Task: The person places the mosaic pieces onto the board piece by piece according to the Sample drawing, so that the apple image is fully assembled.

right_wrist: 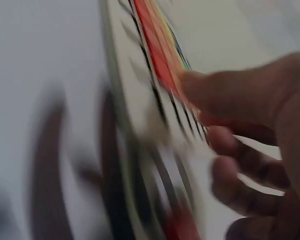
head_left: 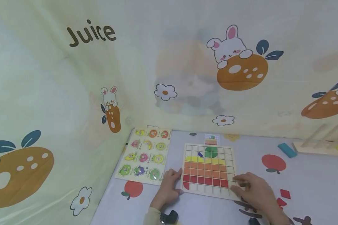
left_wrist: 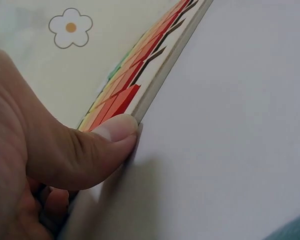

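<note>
A white gridded puzzle board [head_left: 197, 188] lies on the table. Red, orange and yellow tiles [head_left: 205, 173] fill rows of it, with a rounded green shape [head_left: 211, 152] and a small blue piece [head_left: 200, 154] above them. A rounded red tile [head_left: 186, 185] sits at the front left corner. My left hand [head_left: 169, 187] grips the board's left side, its thumb [left_wrist: 117, 131] against that corner. My right hand [head_left: 252, 189] is at the right edge, fingers loosely bent. Close by the end of the red row are its fingertips [right_wrist: 192, 87], with nothing visible between them; that view is blurred.
Left of the board lies a fruit picture board [head_left: 143, 156]. A small picture card [head_left: 212, 139] is behind it. To the right are loose red pieces [head_left: 285, 193], a teal block [head_left: 287, 150] and a wooden peg stand [head_left: 312, 148]. A printed curtain [head_left: 186, 62] rises behind.
</note>
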Motion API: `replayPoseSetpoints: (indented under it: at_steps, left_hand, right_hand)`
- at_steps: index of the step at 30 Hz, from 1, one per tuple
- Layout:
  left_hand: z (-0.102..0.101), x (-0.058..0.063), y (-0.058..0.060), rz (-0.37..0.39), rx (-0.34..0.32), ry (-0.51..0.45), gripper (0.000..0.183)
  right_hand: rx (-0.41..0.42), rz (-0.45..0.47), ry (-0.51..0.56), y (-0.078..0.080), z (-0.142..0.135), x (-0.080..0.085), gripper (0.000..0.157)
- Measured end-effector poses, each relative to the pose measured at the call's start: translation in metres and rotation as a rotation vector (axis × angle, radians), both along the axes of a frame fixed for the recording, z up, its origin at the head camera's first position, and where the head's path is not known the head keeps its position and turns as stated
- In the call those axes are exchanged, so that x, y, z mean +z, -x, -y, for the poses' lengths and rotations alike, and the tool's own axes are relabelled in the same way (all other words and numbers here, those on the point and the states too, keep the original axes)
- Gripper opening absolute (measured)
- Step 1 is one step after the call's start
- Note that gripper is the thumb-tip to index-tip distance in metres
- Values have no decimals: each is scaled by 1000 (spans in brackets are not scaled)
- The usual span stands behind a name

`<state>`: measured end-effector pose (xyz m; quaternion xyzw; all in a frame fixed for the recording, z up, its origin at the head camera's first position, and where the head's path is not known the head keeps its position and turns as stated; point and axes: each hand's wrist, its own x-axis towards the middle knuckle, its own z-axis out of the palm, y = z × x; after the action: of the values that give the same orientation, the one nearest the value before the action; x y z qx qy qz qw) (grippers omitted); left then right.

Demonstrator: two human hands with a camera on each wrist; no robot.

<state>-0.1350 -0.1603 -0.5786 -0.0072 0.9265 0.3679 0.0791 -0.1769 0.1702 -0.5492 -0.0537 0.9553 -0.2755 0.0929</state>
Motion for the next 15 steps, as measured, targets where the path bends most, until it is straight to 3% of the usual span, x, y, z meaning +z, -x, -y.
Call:
replayPoseSetpoints:
  at_steps: [6,15]
  left_hand:
    - [1,3,-3,-17,4,-2,88]
    - [1,-1,-1,-51,-15,-12,87]
  right_hand:
    - [29,88,-83,1,-49,-4,61]
    - [13,80,-92,-4,-56,-9,57]
